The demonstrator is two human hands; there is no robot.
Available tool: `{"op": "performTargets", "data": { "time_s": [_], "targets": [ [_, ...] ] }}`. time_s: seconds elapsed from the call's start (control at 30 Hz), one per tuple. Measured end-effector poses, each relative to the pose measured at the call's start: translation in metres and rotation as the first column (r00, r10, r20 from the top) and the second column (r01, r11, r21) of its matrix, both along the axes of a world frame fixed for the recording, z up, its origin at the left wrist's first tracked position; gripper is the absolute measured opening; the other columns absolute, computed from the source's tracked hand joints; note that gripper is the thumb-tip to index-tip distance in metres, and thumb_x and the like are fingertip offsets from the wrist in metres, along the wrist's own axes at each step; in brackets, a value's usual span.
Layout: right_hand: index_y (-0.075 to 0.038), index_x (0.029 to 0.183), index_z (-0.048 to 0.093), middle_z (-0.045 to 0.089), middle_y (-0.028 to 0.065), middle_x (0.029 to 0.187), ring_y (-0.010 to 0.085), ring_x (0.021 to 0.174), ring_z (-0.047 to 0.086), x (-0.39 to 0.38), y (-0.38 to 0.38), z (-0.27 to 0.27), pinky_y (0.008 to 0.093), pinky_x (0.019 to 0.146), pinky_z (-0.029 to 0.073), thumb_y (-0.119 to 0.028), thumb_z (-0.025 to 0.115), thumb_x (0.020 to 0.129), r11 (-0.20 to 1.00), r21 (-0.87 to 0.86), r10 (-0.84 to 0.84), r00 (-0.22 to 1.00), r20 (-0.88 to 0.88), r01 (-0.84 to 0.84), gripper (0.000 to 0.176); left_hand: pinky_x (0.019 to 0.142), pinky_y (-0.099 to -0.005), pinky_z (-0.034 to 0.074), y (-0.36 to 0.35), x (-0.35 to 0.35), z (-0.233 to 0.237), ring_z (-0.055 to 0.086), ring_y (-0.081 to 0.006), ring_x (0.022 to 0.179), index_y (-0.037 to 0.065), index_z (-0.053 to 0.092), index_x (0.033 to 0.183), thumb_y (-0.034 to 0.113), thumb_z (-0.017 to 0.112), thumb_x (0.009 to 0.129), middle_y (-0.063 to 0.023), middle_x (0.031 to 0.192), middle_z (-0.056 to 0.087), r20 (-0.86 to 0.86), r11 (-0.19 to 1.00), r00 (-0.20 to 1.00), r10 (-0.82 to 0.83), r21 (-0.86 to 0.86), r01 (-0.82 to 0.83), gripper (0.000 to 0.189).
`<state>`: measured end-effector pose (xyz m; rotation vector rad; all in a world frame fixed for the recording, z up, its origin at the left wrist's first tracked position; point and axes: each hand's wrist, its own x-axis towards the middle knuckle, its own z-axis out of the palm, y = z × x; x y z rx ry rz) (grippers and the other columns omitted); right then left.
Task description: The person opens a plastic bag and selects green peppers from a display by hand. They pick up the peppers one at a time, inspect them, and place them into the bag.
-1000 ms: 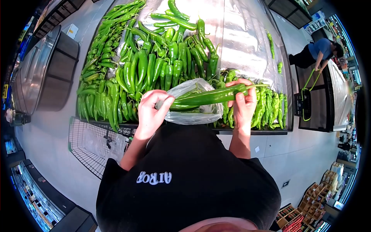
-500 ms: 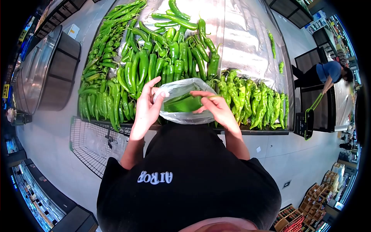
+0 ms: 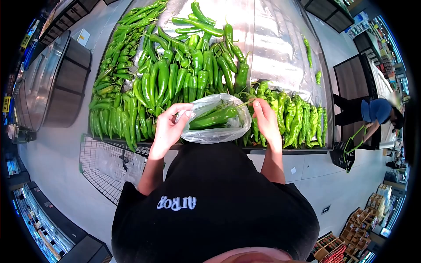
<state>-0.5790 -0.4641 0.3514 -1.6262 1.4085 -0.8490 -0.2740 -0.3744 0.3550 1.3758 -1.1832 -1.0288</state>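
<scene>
While bagging seems underway at the stand's near edge [image 3: 302, 151], the bag [image 3: 215, 136] gripped by the left hand [image 3: 170, 126], the pepper [image 3: 215, 119] apparently pinched by the right hand [image 3: 266, 120] needs releasing.

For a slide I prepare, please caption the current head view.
The left hand holds an open plastic bag with green peppers inside; the right hand is at its rim.
</scene>
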Motion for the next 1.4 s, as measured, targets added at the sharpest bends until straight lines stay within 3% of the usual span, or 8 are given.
{"op": "performTargets", "data": {
  "time_s": [0.13,0.2,0.47,0.67,0.87,1.0,1.1,1.4],
  "targets": [
    [-0.005,0.115,0.069,0.069,0.0089,0.079,0.0133,0.071,0.062,-0.003,0.003,-0.005,0.0307,0.065,0.051,-0.026,0.068,0.097,0.956,0.137,0.269,0.962,-0.057,-0.259,0.027,0.065,-0.0172,0.046,0.002,-0.001,0.002,0.061,-0.0022,0.079,0.003,0.071,0.121,0.008,0.068,0.099,-0.001,0.104,0.074,-0.011,1.0,1.0,0.019,0.008,-0.019,0.023],
    [-0.006,0.117,0.067,0.063,0.0025,0.078,0.0079,0.065,0.056,-0.002,0.008,-0.004,0.0257,0.06,0.046,-0.012,0.071,0.093,0.944,0.165,0.285,0.958,0.028,-0.286,0.025,0.064,-0.0166,0.046,0.003,0.001,-0.001,0.061,-0.0014,0.078,0.003,0.07,0.121,0.007,0.068,0.099,-0.0007,0.103,0.074,-0.041,0.999,0.999,0.032,0.004,-0.031,0.023],
    [-0.006,0.116,0.065,0.054,-0.0056,0.072,0.0014,0.057,0.049,-0.007,0.008,0.013,0.0178,0.051,0.038,0.008,0.057,0.094,0.993,-0.063,-0.056,0.88,0.472,0.097,0.026,0.074,-0.0195,0.05,0.003,0.0,0.005,0.065,-0.0046,0.089,0.001,0.069,0.123,0.006,0.068,0.099,-0.0037,0.103,0.073,-0.188,1.0,0.982,0.029,-0.001,-0.029,0.025],
    [-0.001,0.098,0.074,0.052,-0.0021,0.059,0.0054,0.055,0.042,-0.022,0.0,0.01,0.0245,0.052,0.035,-0.002,0.058,0.089,0.997,-0.047,0.052,0.996,-0.072,-0.056,0.018,0.068,-0.02,0.046,-0.001,-0.002,-0.013,0.06,-0.0045,0.085,0.003,0.069,0.124,0.007,0.07,0.097,-0.0014,0.108,0.067,-0.076,1.0,0.997,-0.013,-0.018,0.012,0.027],
    [0.0,0.088,0.074,0.052,-0.0026,0.057,0.0047,0.054,0.042,-0.031,-0.009,0.055,0.0264,0.05,0.033,-0.01,0.069,0.091,0.973,0.072,0.232,0.906,-0.355,-0.221,0.012,0.086,-0.0283,0.051,0.001,-0.004,-0.013,0.063,-0.016,0.102,0.004,0.066,0.129,0.01,0.074,0.094,-0.0084,0.119,0.064,0.054,0.995,0.996,-0.078,-0.059,0.081,0.037],
    [-0.003,0.086,0.076,0.064,0.0111,0.064,0.0218,0.053,0.057,-0.001,-0.034,0.065,0.0351,0.055,0.045,-0.021,0.074,0.092,0.958,-0.285,-0.057,0.959,-0.276,-0.025,0.018,0.094,-0.0321,0.051,0.0,-0.007,-0.005,0.063,-0.021,0.112,0.004,0.065,0.13,0.012,0.076,0.091,-0.0109,0.124,0.062,0.113,0.994,0.991,-0.07,-0.08,0.079,0.041],
    [-0.003,0.093,0.074,0.072,0.0182,0.085,0.0384,0.079,0.069,0.018,-0.07,0.04,0.0446,0.073,0.054,-0.021,0.073,0.09,0.906,-0.387,0.031,0.938,-0.346,-0.173,0.018,0.095,-0.0332,0.05,-0.001,-0.006,-0.005,0.062,-0.0223,0.114,0.004,0.065,0.13,0.012,0.076,0.09,-0.0113,0.126,0.062,0.157,0.992,0.986,-0.054,-0.106,0.071,0.043],
    [0.002,0.09,0.07,0.072,0.0223,0.091,0.0412,0.086,0.071,0.08,-0.161,-0.019,0.0483,0.081,0.056,-0.022,0.076,0.085,0.88,-0.134,0.255,0.692,-0.676,-0.456,0.025,0.09,-0.0293,0.053,0.009,-0.001,0.006,0.06,-0.0137,0.107,0.005,0.069,0.123,0.004,0.071,0.094,-0.0065,0.126,0.064,0.123,0.992,0.992,0.023,-0.125,-0.007,0.03]
  ]
}}
